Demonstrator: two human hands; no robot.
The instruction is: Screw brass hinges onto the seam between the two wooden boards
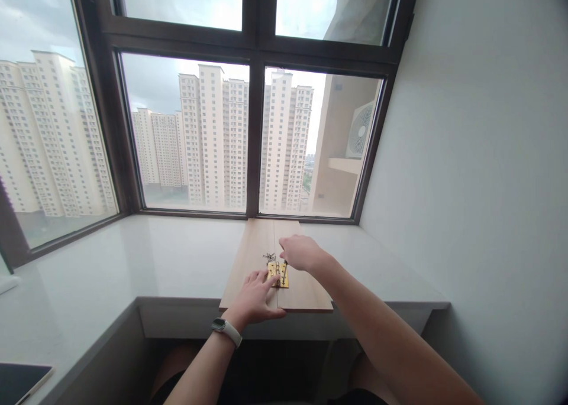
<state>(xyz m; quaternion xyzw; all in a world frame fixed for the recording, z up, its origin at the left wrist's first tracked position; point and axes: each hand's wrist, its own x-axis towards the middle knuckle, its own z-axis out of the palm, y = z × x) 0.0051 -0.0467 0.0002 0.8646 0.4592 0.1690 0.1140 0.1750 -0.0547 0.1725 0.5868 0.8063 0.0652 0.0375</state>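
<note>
A brass-coloured hinge (271,267) lies unfolded across the seam between two pale wooden boards (260,233). My left hand (255,298) rests over the left board with its fingers spread. Its index finger reaches the hinge's lower part, and the thumb lies at the boards' front edge. Above the hinge's right leaf, my right hand (302,251) is closed around a screwdriver (285,272). The thin shaft points down onto that leaf, while the handle is mostly hidden in the fist. Several dark screws (268,256) lie in a small heap just beyond the hinge.
The boards lie on a white window ledge (186,257), their front ends sticking out past its edge. Behind stands a dark-framed window (254,139), with a white wall (470,156) at right. A dark flat device (22,381) lies at the lower left.
</note>
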